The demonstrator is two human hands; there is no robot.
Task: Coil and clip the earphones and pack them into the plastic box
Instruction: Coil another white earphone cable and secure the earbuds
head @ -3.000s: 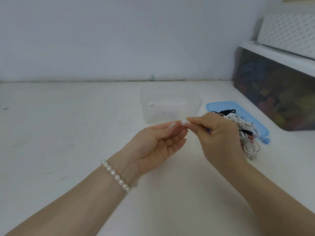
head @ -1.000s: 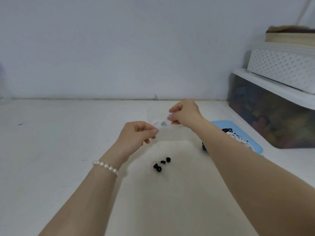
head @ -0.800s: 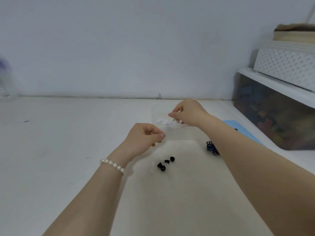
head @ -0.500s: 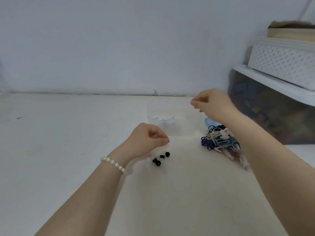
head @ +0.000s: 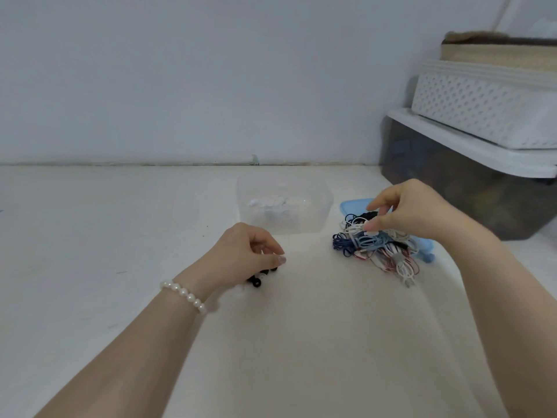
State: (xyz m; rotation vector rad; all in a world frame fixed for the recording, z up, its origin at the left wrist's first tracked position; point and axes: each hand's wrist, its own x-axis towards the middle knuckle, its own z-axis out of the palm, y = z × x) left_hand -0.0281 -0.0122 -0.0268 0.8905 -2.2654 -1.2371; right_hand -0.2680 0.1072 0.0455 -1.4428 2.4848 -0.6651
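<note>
right hand [head: 413,211] reached tangled earphones [head: 376,245], fingers loose, selecting next set | left hand [head: 244,254] curled, grip contents unclear | plastic box [head: 325,203] waited beside

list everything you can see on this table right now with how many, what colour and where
plastic box: one, clear, centre back, white earphones inside
earphones: tangled pile, white, blue, black, red, right of the box
lid: one, blue, under the pile
clips: a few, black, under the left hand
bin: one, dark, white lid, far right
basket: one, white, on the bin
bracelet: one, pearl, left wrist
left hand: curled over the clips; whether it grips one cannot be told
right hand: fingertips at the pile's top
</note>
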